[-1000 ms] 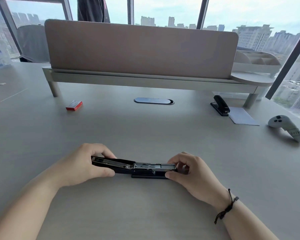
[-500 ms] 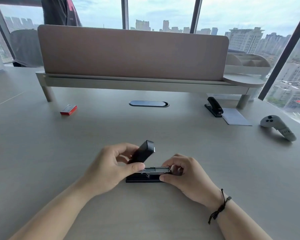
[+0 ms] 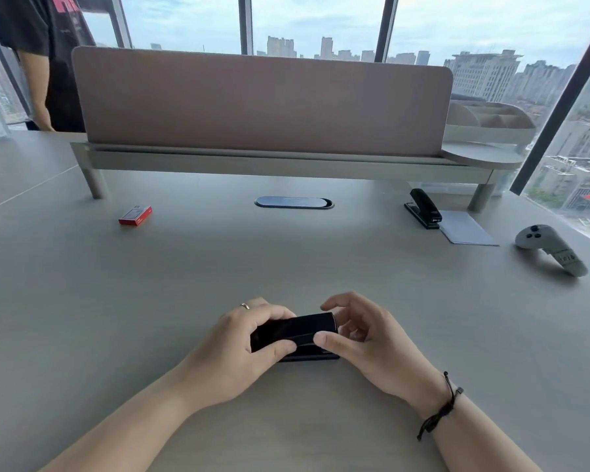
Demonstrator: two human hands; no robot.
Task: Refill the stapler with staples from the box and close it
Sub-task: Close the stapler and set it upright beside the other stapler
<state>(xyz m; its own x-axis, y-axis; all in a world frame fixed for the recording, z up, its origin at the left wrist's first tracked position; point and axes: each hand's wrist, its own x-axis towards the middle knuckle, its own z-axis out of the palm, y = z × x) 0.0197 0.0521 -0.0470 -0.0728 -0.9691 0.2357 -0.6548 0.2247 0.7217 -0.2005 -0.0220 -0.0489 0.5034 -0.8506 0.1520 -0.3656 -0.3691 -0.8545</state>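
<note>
Half a second ago the top arm of the black stapler (image 3: 295,332) stood tilted up in our left hand (image 3: 242,349), with the metal staple channel showing beneath it; a second ago it lay folded right back and flat. Now we see the arm swung down over the base, and the channel no longer shows. Our view has also shifted a little, so the standing person in a dark shirt (image 3: 45,59) shows more fully at the far left.

The stapler lies lengthwise on the grey desk (image 3: 184,301), near us and roughly in the middle, its glossy top running left to right with the right end slightly higher. A thin dark edge of the base shows under it.

Our left hand is curled around the left part of the stapler, fingers over the far side and the thumb pressed on the near side. Our right hand (image 3: 372,345) is loosely half open at the right end: the thumb tip touches the stapler's near side, while the forefinger arches above the end and, as far as we can tell, does not touch it.

The red staple box (image 3: 135,215) rests well apart at the far left of the desk. A second black stapler (image 3: 424,207) sits far right, beside a sheet of paper (image 3: 467,229) and a white controller (image 3: 549,248).
</note>
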